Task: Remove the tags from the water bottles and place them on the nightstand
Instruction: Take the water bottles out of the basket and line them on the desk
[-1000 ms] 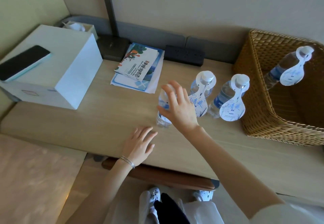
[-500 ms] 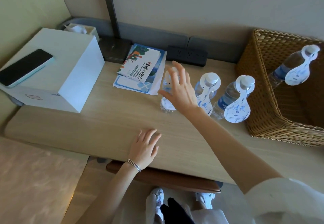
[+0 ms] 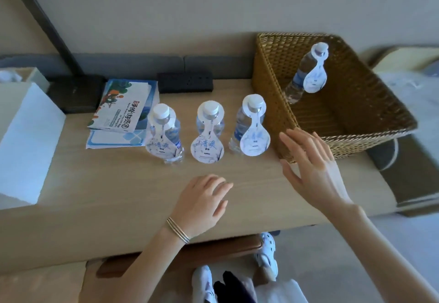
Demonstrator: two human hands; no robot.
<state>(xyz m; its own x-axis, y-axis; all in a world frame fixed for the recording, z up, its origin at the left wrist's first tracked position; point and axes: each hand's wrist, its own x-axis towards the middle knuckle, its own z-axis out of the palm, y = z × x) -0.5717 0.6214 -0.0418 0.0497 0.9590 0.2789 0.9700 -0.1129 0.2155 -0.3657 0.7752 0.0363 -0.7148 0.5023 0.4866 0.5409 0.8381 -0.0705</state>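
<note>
Three water bottles stand in a row on the wooden nightstand (image 3: 114,184): the left bottle (image 3: 171,134), the middle bottle (image 3: 202,122) and the right bottle (image 3: 240,124). Each wears a white hang tag on its neck, the left tag (image 3: 159,148), the middle tag (image 3: 207,148) and the right tag (image 3: 254,140). A fourth tagged bottle (image 3: 299,77) leans inside the wicker basket (image 3: 356,141). My right hand (image 3: 311,162) hovers open beside the basket's front corner, holding nothing. My left hand (image 3: 204,200) rests on the nightstand in front of the bottles, fingers loosely spread.
Brochures (image 3: 123,110) lie behind the left bottle. A white box (image 3: 26,136) stands at the left edge. A black power strip (image 3: 185,82) and a black lamp base (image 3: 76,93) sit along the wall. A bed (image 3: 413,93) lies to the right.
My right hand has let go of the leftmost bottle, which now stands in the row, and has swung right toward the basket. The view has shifted right.
</note>
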